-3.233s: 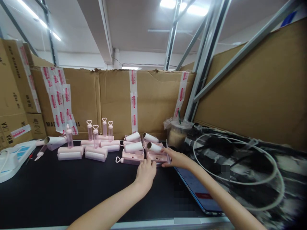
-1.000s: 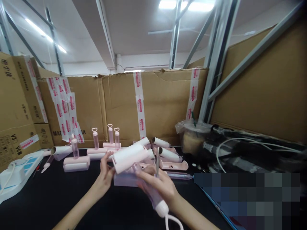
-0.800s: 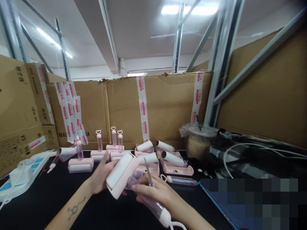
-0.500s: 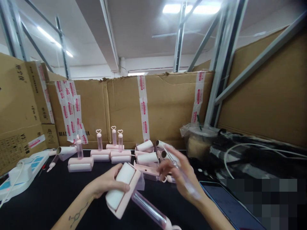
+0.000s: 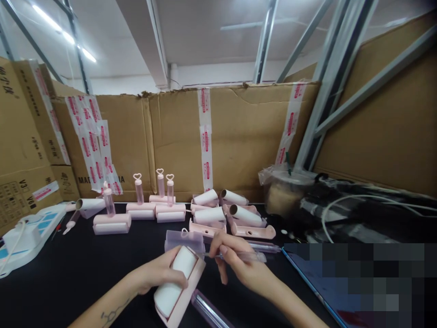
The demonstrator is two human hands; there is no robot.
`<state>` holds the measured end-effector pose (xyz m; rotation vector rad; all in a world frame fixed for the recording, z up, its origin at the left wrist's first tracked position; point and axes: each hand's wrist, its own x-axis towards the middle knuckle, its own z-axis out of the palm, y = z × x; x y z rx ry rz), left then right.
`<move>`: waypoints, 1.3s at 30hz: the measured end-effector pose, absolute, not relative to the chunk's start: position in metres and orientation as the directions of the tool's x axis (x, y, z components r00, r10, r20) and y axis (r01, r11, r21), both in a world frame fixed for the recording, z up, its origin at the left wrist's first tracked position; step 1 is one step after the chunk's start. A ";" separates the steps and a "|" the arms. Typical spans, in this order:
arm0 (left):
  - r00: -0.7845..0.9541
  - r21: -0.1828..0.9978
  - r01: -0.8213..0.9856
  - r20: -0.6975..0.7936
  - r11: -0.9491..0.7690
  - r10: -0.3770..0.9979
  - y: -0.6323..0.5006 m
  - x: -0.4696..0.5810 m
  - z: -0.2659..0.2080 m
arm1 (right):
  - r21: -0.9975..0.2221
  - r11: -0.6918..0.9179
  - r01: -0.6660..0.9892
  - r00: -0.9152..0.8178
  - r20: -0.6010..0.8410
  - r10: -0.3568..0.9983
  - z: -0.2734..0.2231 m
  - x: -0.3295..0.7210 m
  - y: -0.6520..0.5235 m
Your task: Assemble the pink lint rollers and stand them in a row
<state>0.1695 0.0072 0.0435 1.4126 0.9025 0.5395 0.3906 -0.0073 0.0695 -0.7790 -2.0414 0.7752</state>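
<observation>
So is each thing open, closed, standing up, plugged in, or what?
Left hand: closed around the lint roller
Lint roller: tilted, white roll showing
Right hand: gripping the screwdriver
Screwdriver: tip near the lint roller
Clear handle: slanted; can't tell if attached
Four other lint rollers: handles upright
Front pink housings: open
Drink cup: lidded, straw in
Charger: plugged into the power strip
Phone or tablet: lying flat; can't tell if on

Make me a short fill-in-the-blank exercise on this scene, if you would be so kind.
1. The left hand grips a pink roller head whose cylindrical roll is ____ in colour.
2. The right hand holds a slim tool, while the number of rollers standing with upright handles is ____.
3. The straw in the drink cup is ____ in colour.

Missing words: white; four; green.
</observation>
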 end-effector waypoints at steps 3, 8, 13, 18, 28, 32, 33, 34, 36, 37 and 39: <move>0.543 0.976 0.196 -0.192 0.098 0.818 0.006 0.171 0.042 | -0.652 0.679 0.336 -0.539 0.458 0.707 0.071 0.387 -0.012; 0.449 0.990 0.140 -0.091 0.031 0.889 0.002 0.180 0.039 | -0.401 0.807 0.435 -0.554 0.587 0.590 0.064 0.376 -0.017; 0.407 0.999 0.046 -0.023 0.005 0.913 0.002 0.183 0.033 | -0.149 0.861 0.487 -0.670 0.568 0.478 0.066 0.370 -0.024; 0.337 0.996 -0.084 0.017 0.013 0.941 0.009 0.180 0.029 | 0.276 0.808 0.520 -0.772 0.557 0.306 0.059 0.366 -0.018; 0.306 0.966 -0.255 0.043 0.038 0.951 0.006 0.186 0.031 | 0.321 0.759 0.566 -0.705 0.666 0.243 0.040 0.347 -0.020; 0.239 0.977 -0.211 0.081 -0.030 0.968 0.003 0.184 0.040 | 0.218 0.836 0.504 -0.655 0.727 0.205 0.048 0.358 -0.020; 0.215 0.976 -0.213 0.088 -0.041 0.973 0.003 0.183 0.043 | 0.159 0.858 0.488 -0.610 0.766 0.205 0.051 0.364 -0.019; 0.184 0.972 -0.230 0.096 -0.052 0.978 0.003 0.181 0.046 | 0.090 0.870 0.484 -0.552 0.803 0.225 0.054 0.369 -0.018; 0.119 0.954 -0.292 0.108 -0.070 0.987 0.002 0.179 0.052 | -0.035 0.855 0.517 -0.455 0.835 0.309 0.058 0.376 -0.016; 0.086 0.942 -0.325 0.115 -0.081 0.990 0.002 0.178 0.054 | -0.063 0.832 0.550 -0.440 0.826 0.353 0.059 0.376 -0.015; 0.042 0.925 -0.374 0.093 -0.071 0.995 0.004 0.176 0.056 | -0.034 0.785 0.618 -0.475 0.780 0.408 0.057 0.372 -0.014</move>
